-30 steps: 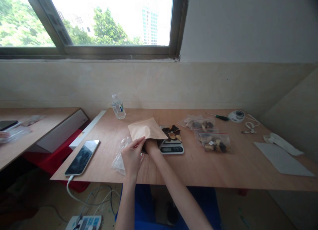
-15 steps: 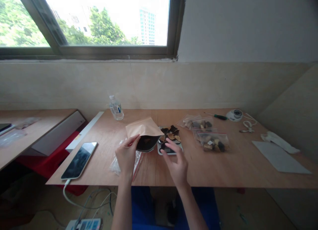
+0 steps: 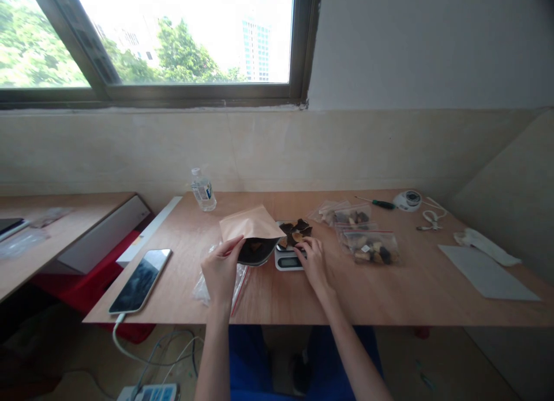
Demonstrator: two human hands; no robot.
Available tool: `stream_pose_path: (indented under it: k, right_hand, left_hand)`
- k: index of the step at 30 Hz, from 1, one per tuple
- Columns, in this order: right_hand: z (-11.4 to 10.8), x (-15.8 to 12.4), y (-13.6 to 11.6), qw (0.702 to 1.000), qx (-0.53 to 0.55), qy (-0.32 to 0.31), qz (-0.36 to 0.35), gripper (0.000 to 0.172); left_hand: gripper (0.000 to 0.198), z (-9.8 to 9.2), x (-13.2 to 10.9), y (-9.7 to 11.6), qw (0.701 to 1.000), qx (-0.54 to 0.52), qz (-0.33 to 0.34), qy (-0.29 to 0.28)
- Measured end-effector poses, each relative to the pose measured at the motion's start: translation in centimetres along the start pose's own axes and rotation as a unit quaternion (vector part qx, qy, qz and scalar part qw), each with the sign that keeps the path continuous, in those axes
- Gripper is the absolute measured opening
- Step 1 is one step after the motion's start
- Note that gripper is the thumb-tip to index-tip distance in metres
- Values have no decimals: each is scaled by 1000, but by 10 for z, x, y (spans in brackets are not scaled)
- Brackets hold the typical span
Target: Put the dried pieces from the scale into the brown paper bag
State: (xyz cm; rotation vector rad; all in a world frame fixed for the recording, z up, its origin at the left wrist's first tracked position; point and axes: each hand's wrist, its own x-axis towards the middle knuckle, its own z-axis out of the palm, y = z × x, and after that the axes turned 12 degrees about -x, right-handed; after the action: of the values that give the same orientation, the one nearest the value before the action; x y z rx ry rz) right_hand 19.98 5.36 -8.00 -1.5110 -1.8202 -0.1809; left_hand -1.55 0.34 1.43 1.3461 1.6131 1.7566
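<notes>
Pinching rim of flat kraft-paper pouch (image 3: 251, 225), left hand (image 3: 221, 272) held its dark mouth open above plywood table (image 3: 389, 285). Right hand (image 3: 314, 261) rested on small scale (image 3: 289, 259), fingers closing over dark, irregular dried pieces (image 3: 296, 231); firm grasp unclear. Crinkled clear bag (image 3: 208, 283) beneath left hand.

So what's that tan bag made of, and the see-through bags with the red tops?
The tan pouch that the left hand holds open looks like matte kraft paper with a dark lining: dull, creased surface, dark mouth. The zip bags look like thin glossy plastic: clear, shiny, wrinkled, so the pieces inside show through. The right hand rests at the scale.
</notes>
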Motion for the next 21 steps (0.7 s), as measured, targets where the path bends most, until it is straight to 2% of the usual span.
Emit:
stream_pose_path:
  k: [3, 6, 10, 12, 15, 17, 19, 21]
  right_hand:
    - [0, -1, -1, 999, -33, 1, 2, 22]
    - [-8, 0, -4, 999, -31, 2, 16, 23]
    - [-33, 2, -21, 998, 47, 29, 27, 24]
    - [-45, 2, -37, 993, 114, 31, -1, 25]
    - [-53, 1, -68, 979, 175, -36, -101, 30]
    - [-49, 1, -87, 969, 162, -100, -158, 34]
    - [-40, 5, -103, 967, 108, -154, -169, 37]
    - [-29, 11, -115, 968, 37, -200, -150, 39]
  left_hand:
    - [19, 0, 0, 0, 1000, 3, 6, -2]
    - [19, 0, -1, -1, 1000, 5, 11, -5]
    - [19, 1, -1, -1, 1000, 10, 13, -6]
    - [19, 2, -1, -1, 1000, 8, 7, -7]
    - [19, 5, -2, -1, 1000, -1, -3, -15]
    - [18, 7, -4, 0, 1000, -8, -2, -22]
    - [19, 7, -5, 0, 1000, -10, 1, -25]
    - [19, 7, -7, 0, 1000, -10, -2, -24]
